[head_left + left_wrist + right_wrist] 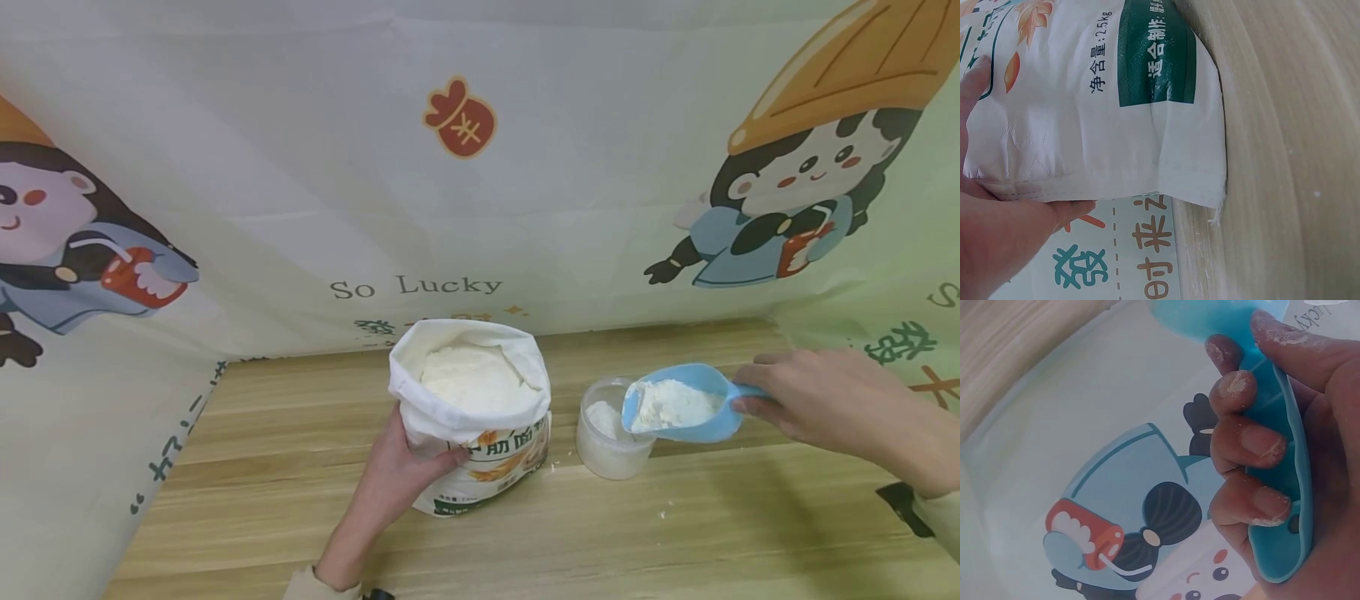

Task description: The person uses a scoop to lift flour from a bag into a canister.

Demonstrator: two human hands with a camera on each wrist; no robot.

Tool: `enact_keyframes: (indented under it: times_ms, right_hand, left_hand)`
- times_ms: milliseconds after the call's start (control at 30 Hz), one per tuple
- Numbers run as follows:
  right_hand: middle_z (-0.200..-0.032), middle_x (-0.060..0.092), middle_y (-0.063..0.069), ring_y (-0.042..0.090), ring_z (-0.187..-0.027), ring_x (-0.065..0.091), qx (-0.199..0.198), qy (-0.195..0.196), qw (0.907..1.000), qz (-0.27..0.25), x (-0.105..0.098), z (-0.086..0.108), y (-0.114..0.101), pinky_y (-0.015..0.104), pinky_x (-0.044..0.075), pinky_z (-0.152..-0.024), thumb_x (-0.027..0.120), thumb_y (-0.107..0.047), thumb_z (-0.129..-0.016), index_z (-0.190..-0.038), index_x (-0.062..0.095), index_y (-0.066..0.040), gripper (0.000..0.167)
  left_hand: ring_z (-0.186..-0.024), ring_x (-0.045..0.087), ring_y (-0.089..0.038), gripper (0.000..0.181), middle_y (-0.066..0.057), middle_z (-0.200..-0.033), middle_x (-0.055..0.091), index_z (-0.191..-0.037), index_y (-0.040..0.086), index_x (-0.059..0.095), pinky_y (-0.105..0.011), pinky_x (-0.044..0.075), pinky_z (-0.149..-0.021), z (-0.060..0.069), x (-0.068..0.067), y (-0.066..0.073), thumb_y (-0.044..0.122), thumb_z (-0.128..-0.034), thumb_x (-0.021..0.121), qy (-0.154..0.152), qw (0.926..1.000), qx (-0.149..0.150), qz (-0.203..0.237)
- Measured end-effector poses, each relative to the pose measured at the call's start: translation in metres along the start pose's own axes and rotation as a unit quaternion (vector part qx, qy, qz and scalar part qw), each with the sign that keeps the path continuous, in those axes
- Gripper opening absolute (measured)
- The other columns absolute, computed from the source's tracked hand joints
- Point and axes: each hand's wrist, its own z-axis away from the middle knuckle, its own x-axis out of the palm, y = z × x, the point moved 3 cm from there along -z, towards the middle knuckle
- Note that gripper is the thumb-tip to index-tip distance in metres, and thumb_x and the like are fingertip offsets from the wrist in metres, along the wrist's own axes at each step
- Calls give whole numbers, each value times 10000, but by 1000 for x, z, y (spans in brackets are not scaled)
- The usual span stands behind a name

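A white printed flour bag (480, 425), its mouth folded outward, stands upright on the table, full of flour (472, 379). My left hand (405, 467) grips its left side, with the thumb across the front; in the left wrist view the bag's printed lower part (1085, 144) shows beside the hand (1010, 237). In my right hand (813, 404) is the handle of a light blue scoop (708, 429), held above the table and heaped with flour. The scoop's tip overlaps the right rim of a clear plastic jar (615, 460) that has flour inside. Curled fingers wrap the scoop handle (1279, 547) in the right wrist view.
Small specks of flour lie on the wooden table (600, 542) near the jar. A printed cloth backdrop (300, 167) with cartoon figures rises behind and at both sides.
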Motion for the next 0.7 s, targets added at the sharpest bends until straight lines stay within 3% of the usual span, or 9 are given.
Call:
enact_keyframes:
  times_ms: [700]
  right_hand:
    - [-691,501,-100,134,-594,422,-212,-116,9995,220,-10,-9,-6,321,333,-478,827,-279,-886,-873,697,-177,165]
  left_hand:
    - [-1269,564,-313,897,-95,-1359,615,-1491,132,420,-571,449,-1073,1,0,0,181,-755,931,-36,10000,-50,49]
